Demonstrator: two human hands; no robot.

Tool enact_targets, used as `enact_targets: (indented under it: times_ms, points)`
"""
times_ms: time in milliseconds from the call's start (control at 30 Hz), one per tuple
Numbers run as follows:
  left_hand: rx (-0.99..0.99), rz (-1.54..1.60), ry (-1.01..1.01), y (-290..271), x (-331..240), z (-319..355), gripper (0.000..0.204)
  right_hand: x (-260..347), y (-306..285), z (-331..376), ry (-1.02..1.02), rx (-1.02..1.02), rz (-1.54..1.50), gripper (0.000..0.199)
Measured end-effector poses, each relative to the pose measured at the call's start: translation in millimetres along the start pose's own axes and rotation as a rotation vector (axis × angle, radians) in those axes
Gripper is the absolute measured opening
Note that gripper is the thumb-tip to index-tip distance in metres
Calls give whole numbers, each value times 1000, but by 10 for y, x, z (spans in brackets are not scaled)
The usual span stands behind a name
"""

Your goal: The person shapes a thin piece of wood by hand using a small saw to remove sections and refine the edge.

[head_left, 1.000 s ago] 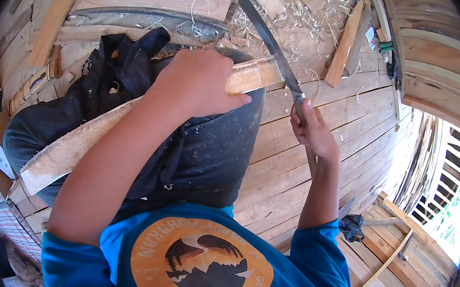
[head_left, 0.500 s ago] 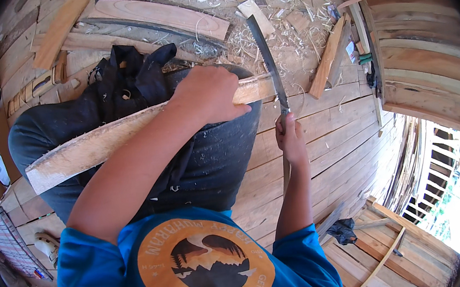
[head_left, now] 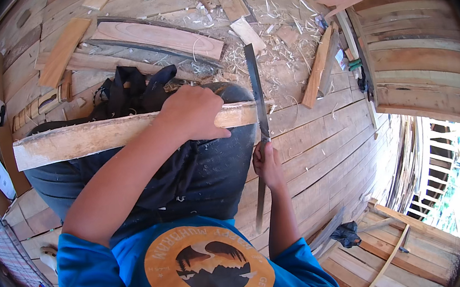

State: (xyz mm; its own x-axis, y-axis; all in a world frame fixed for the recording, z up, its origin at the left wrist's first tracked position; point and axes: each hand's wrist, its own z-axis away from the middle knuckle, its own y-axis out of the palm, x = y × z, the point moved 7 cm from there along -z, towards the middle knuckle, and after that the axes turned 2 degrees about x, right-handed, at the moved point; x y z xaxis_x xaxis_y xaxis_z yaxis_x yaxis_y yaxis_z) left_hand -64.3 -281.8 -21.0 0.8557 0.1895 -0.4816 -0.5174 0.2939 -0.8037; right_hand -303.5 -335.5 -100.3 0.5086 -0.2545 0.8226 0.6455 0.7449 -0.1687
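Observation:
My left hand (head_left: 193, 113) grips a long pale wooden stick (head_left: 87, 139) that lies across my lap, over dark trousers. Its right end reaches a long dark machete blade (head_left: 255, 87), which crosses it upright. My right hand (head_left: 268, 164) is closed around the machete's handle just below the stick's end. The blade tip points away over wood shavings (head_left: 262, 32) on the plank floor. A black cloth bundle (head_left: 130, 92) sits just beyond the stick.
Loose boards and offcuts lie ahead, among them a wide reddish plank (head_left: 158, 37) and a short slat (head_left: 318, 68). Curved stacked planks (head_left: 411, 43) rise at the right. A dark rag (head_left: 345, 233) lies on the lower floor boards.
The stick has levelled out and shifted lower on my lap. The machete has swung from slanted to nearly upright, and my right hand has dropped closer to my body.

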Motion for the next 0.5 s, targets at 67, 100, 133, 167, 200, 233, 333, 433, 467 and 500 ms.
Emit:
enact_targets:
  times_ms: [67, 100, 133, 167, 200, 233, 333, 433, 467, 500]
  points:
    - [17, 12, -35, 2, 13, -4, 60, 52, -56, 29, -45, -16, 97, 59]
    - [19, 20, -40, -12, 19, 2, 60, 108, -60, 53, -61, -20, 85, 58]
    - [21, 29, -46, -23, 26, 8, 61, 154, -63, 93, -78, -23, 74, 57]
    - [22, 38, -52, -33, 34, 13, 62, 196, -65, 132, -94, -26, 62, 57]
    - [19, 40, -46, -26, 29, 4, 62, 237, -92, 184, -132, -54, 59, 56]
    - [16, 41, -40, -11, 27, -12, 62, 274, -119, 236, -170, -82, 56, 56]
    - [26, 52, -63, -10, 35, -8, 62, 470, -195, 315, -186, -208, 19, 51]
    - [29, 25, -65, -7, 49, -4, 61, 544, -330, 324, -214, -259, 94, 44]
    - [27, 9, -59, -1, 50, -11, 61, 548, -358, 329, -230, -268, 131, 42]
    - [12, -9, -32, -2, 22, -30, 60, 545, -385, 325, -247, -276, 167, 40]
